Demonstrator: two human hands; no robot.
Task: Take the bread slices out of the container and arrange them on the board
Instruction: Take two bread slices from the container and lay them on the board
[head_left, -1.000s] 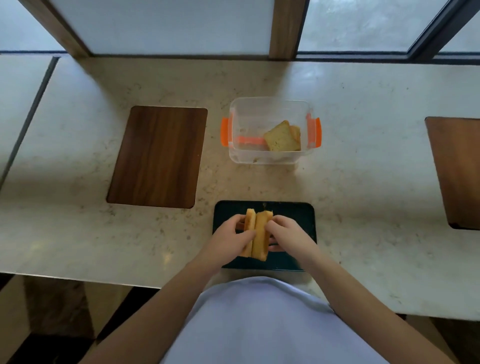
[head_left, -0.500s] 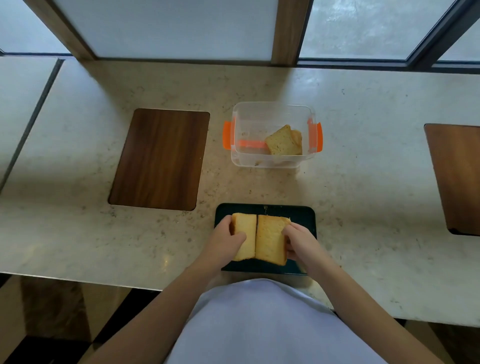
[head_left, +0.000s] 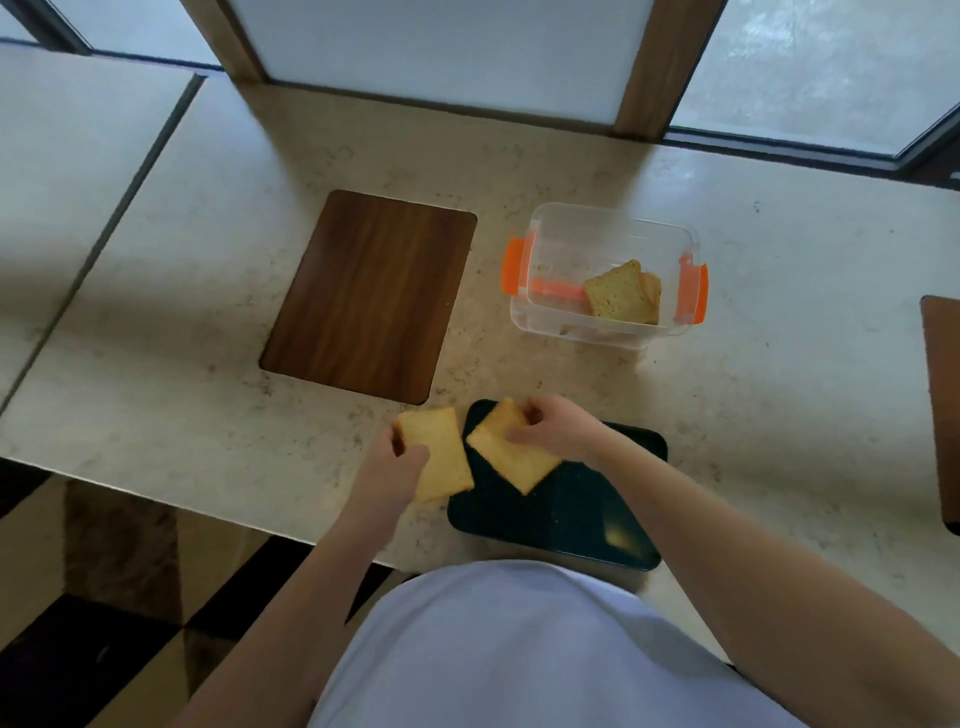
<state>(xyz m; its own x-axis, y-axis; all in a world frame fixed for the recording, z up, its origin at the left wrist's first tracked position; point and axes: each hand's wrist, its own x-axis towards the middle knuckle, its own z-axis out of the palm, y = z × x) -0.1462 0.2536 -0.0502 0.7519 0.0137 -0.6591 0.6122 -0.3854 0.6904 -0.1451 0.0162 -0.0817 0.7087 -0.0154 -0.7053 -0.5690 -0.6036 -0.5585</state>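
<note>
A small dark board (head_left: 576, 514) lies at the counter's near edge. My right hand (head_left: 550, 428) grips one bread slice (head_left: 506, 457) over the board's far left corner, turned diamond-wise. My left hand (head_left: 397, 457) holds a second bread slice (head_left: 439, 457) just left of the board, above the bare counter. A clear container (head_left: 605, 228) with orange clips stands beyond the board; two bread slices in the container (head_left: 621, 293) lean against its right side.
A brown wooden inlay (head_left: 371, 296) is set in the counter at the left of the container. Another brown panel (head_left: 943, 395) shows at the right edge. The stone counter (head_left: 208, 415) ends close to my body; windows run along the far side.
The two slices, held upright together over the board a second ago, have been laid flat and pulled apart. My left hand has carried its slice leftward off the board. The camera has shifted.
</note>
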